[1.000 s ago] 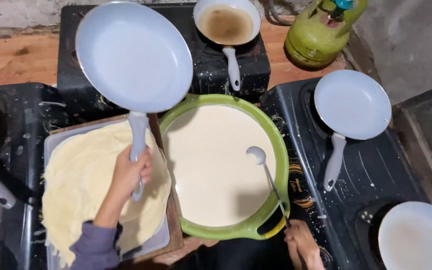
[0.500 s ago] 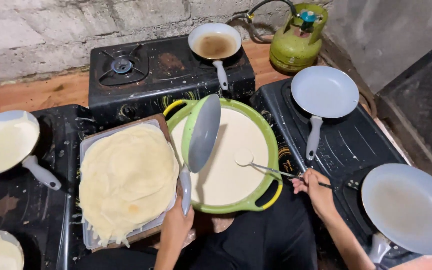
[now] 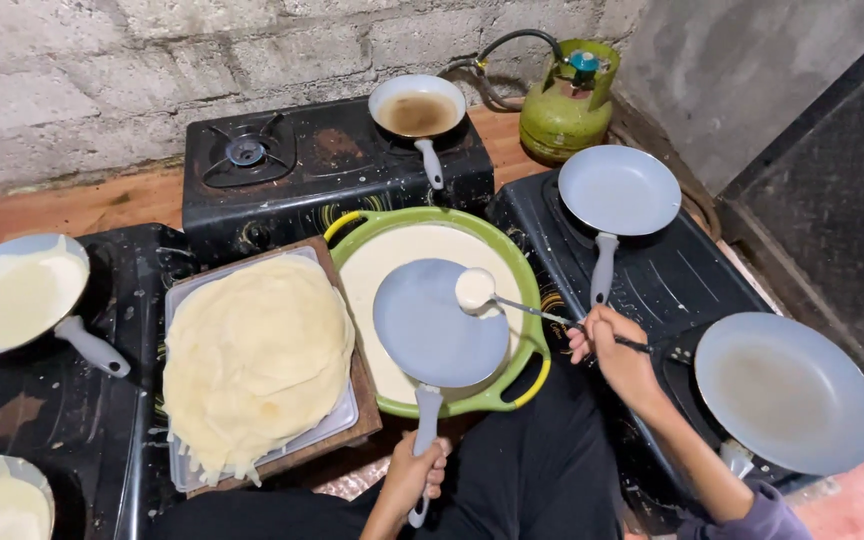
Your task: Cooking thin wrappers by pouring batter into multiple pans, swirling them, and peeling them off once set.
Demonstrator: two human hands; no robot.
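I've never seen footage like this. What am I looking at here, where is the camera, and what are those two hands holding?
There is no machine here: a person works with two bare hands, and the camera sits on their head, looking down. That is why you see arms reaching in from the bottom edge.

The left hand grips the handle of a grey pan, held over a green basin of pale batter. The right hand holds a ladle, its full bowl over the pan's edge.

Around them stand black gas stoves. On these sit more pans: two bare ones on the right, one with brownish liquid at the back, and one with batter on the left. A tray carries a stack of thin crepes. A green gas bottle stands by the wall.
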